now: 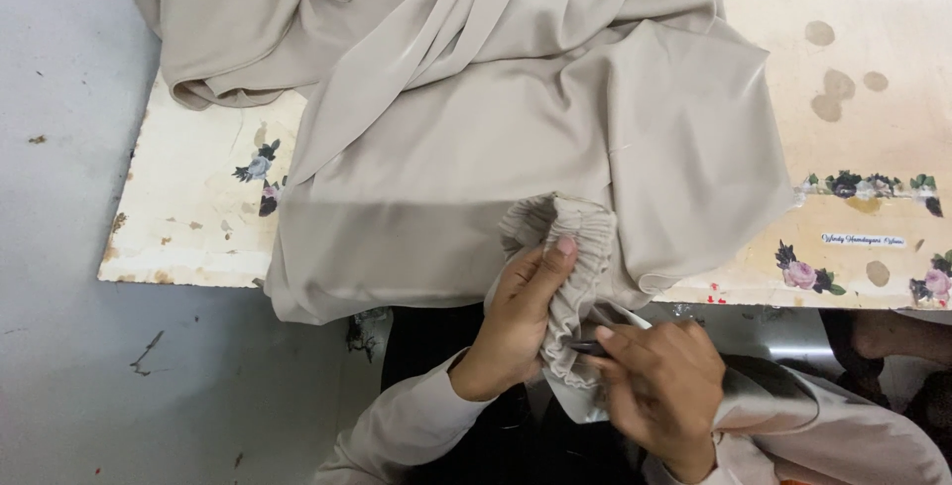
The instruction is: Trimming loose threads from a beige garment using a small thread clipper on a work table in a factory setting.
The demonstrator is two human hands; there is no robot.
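Left hand (521,321) clamps the gathered elastic cuff (570,257) of a beige garment (516,128), thumb on top, fingers hidden beneath. Cuff's long axis runs away from the grip toward the far edge of the floral-printed board (198,207); the garment spreads beyond. Right hand (659,386), just beside, pinches a small dark-tipped tool (605,331) touching the cuff's near end, pointing leftward.
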